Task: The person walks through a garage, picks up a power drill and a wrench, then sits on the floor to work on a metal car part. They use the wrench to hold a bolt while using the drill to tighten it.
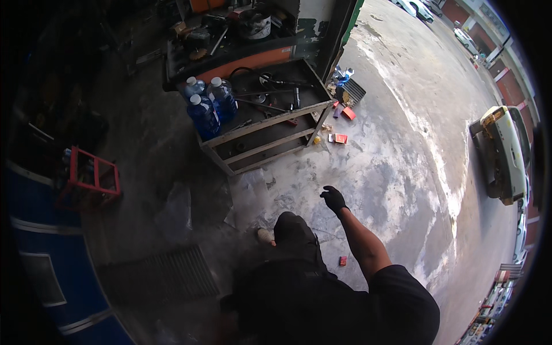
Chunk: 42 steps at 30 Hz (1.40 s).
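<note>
With the left hand out of sight, its state untellable, the right hand (333,199), loosely curled and visibly empty, hangs apart from the cart (270,122), which lies ahead and leftward, its long axis running left-to-right.

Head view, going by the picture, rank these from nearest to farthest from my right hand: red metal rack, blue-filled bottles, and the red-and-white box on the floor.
1. Red-and-white box: on the floor, above the right hand in view.
2. Blue-filled bottles: upper left, on the cart.
3. Red metal rack: far left.
</note>
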Available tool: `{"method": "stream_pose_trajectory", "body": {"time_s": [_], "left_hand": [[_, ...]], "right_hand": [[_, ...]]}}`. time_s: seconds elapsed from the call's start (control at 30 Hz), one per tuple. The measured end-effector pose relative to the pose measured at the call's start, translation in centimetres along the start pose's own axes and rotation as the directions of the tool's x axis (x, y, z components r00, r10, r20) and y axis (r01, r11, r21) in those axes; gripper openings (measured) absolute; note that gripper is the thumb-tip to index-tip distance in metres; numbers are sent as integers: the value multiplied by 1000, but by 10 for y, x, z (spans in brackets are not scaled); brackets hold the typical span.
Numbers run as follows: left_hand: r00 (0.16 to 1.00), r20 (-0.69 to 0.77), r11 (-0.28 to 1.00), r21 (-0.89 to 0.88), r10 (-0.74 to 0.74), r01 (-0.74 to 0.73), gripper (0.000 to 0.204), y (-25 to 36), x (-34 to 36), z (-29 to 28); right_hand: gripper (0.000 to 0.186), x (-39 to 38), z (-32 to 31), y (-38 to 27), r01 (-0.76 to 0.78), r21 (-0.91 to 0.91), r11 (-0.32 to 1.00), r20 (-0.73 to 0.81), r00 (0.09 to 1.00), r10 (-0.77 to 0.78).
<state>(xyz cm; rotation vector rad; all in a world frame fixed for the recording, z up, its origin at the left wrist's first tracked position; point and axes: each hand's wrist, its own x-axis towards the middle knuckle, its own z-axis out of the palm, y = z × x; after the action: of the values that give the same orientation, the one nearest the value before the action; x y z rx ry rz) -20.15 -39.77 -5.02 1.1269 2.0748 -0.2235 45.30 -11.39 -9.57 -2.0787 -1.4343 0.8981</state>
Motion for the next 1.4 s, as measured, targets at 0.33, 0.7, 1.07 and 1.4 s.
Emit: {"method": "stream_pose_trajectory", "body": {"time_s": [0.33, 0.7, 1.07, 1.4], "left_hand": [[908, -331, 963, 7, 255, -268, 15, 181, -60, 29], [937, -42, 674, -706, -347, 219, 18, 330, -17, 13], [957, -16, 807, -542, -289, 235, 22, 367, -31, 32], [878, 48, 196, -968, -476, 159, 30, 341, -2, 12]], "right_hand": [[35, 364, -3, -324, 475, -56, 878, -18, 879, -477], [31, 512, 44, -276, 457, 389, 800, 157, 823, -547], [18, 532, 35, -278, -611, 680, 405, 712, 683, -166], [21, 503, -25, -313, -561, 780, 278, 601, 548, -582]]}}
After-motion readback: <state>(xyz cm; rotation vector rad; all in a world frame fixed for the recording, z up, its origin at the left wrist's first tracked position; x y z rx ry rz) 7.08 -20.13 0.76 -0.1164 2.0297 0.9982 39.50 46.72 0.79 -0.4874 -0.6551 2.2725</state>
